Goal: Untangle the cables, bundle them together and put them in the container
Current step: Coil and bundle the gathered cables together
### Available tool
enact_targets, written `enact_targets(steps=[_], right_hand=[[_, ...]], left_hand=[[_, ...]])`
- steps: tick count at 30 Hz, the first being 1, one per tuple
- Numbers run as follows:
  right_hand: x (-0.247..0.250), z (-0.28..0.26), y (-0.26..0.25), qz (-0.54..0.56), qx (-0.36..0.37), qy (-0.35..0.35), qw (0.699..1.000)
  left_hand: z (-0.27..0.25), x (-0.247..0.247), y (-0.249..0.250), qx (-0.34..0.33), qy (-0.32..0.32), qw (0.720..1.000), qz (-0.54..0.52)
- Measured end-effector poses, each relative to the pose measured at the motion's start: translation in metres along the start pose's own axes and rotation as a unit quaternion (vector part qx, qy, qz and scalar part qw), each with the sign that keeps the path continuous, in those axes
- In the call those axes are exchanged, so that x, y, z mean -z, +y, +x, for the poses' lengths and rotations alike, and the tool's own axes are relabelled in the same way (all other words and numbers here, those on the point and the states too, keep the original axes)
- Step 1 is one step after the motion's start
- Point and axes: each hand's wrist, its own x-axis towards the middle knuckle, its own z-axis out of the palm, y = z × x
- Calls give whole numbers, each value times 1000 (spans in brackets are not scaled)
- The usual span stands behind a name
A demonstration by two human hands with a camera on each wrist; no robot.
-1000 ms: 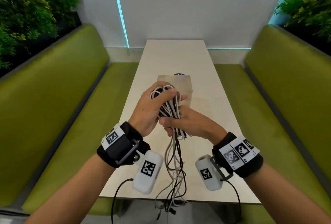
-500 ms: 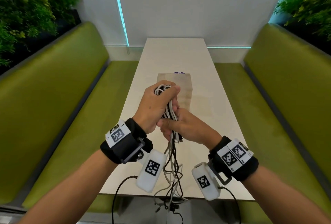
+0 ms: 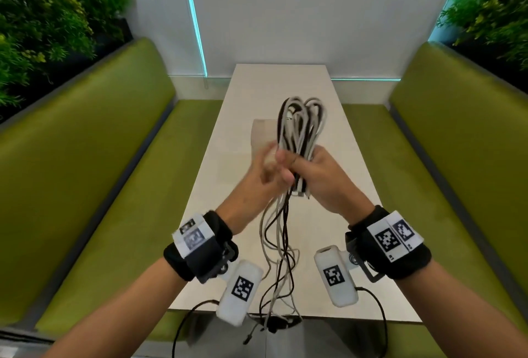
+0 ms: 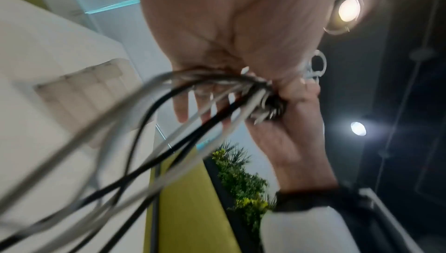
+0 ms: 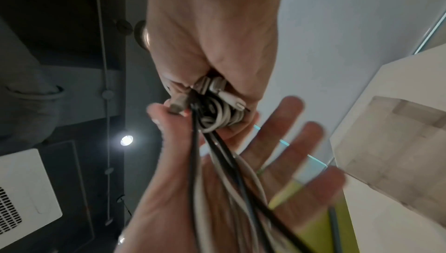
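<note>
A bundle of white and dark cables (image 3: 302, 123) stands in loops above my right hand (image 3: 313, 176), which grips it round the middle over the table. Connector ends stick out of the fist (image 5: 212, 95). The loose ends (image 3: 281, 257) hang down past the table's near edge. My left hand (image 3: 270, 167), blurred, is just left of the bundle with fingers straight and spread (image 5: 289, 142); the hanging cables (image 5: 231, 181) run across its palm. The container, a beige paper bag (image 3: 261, 134), lies on the table behind the hands, also in the left wrist view (image 4: 79, 93).
The narrow white table (image 3: 340, 214) runs away from me between two green benches (image 3: 114, 186) (image 3: 445, 171). Plants (image 3: 43, 28) stand behind both backrests. A white wall closes the far end.
My right hand has lifted the bundle, so the loops now stand free above it. My left hand let go of the loops, opened and dropped lower against the hanging cables.
</note>
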Motion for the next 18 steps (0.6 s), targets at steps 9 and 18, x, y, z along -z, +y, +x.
enact_targets(steps=[9,18], right_hand=[[7,0,-7,126,8,52,991],[20,8,-15,192,44,101,975]], left_hand=[[-10,-9,-12,21,-39,999,17],[-16,-5,-22,51,-43,998,3]])
